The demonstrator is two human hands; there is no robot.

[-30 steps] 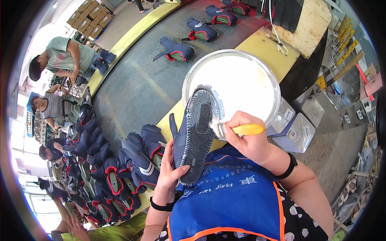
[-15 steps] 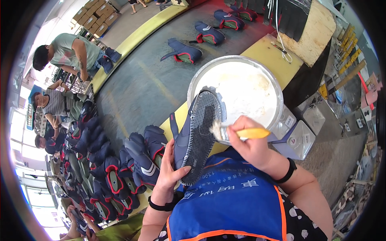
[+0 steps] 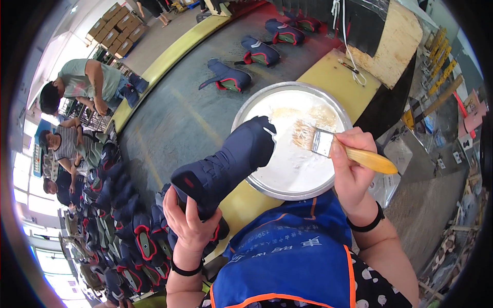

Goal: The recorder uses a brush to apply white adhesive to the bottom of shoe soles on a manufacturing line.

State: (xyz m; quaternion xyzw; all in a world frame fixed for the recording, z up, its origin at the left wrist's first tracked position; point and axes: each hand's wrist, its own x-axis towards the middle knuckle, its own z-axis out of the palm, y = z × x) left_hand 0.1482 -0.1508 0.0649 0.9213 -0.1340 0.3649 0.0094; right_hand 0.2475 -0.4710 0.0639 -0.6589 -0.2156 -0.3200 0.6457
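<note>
A dark navy shoe upper [image 3: 228,161] is held by its heel end in my left hand [image 3: 191,226], laces side up, with the toe reaching over the left rim of a round metal basin [image 3: 282,195]. White paste [image 3: 295,167] fills the basin. My right hand [image 3: 354,169] grips the handle of a flat paintbrush [image 3: 324,142], which has a metal band and a yellow wooden handle. Its bristles, whitish at the tips, are over the paste; whether they touch it I cannot tell. The underside of the upper is turned out of sight.
Several shoe uppers [image 3: 226,76] lie spaced along a grey conveyor belt [image 3: 169,123] beyond the basin. A large pile of uppers [image 3: 128,215] crowds the left side. Co-workers, one in a light green shirt [image 3: 79,74], work along the far left edge. A white cord [image 3: 346,43] hangs at the top right.
The upper has been turned over from sole side to laces side and tilted, toe toward the basin. The brush has left the sole and moved right and up, over the paste.
</note>
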